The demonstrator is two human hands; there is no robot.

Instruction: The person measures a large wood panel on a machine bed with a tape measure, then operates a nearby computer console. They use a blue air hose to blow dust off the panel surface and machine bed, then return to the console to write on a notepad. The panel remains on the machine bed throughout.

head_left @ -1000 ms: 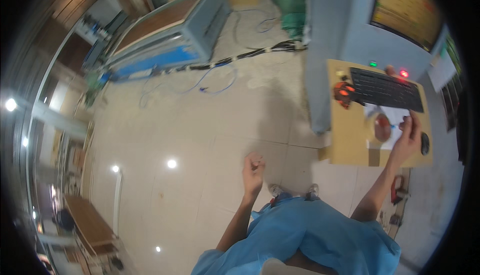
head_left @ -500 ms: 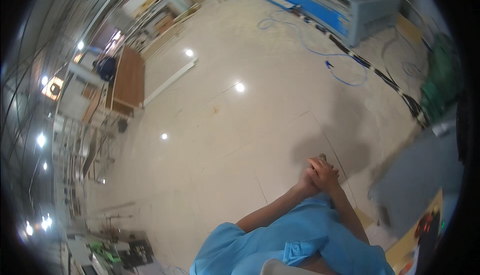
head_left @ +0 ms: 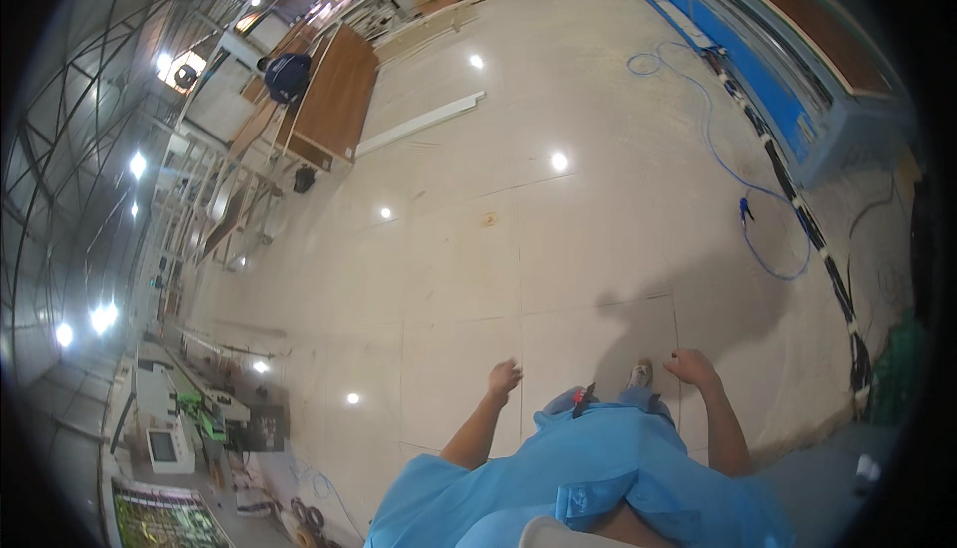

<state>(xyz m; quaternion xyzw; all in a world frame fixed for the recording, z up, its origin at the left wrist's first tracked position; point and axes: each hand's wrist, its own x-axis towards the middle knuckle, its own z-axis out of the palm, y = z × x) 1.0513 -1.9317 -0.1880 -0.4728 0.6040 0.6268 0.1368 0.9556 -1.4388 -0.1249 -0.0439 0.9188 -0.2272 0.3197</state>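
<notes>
My left hand hangs in front of my body at the left, its fingers loosely curled with nothing visible in them. At the right, my right hand is held apart from it, also curled and with no object showing. Both are above the tiled floor and touch nothing. Between them is the front of my blue shirt, with a small red and dark item at its lower edge. One shoe shows on the floor beyond.
A long blue and grey machine stands far right, with a blue hose and dark cables beside it. A person is by brown panels far left. A white strip lies there. Green-grey equipment stands near left.
My hands, clasped together before, have come apart to either side. The view has swung right-to-left across the room, bringing more of the left side equipment and the person into sight.
</notes>
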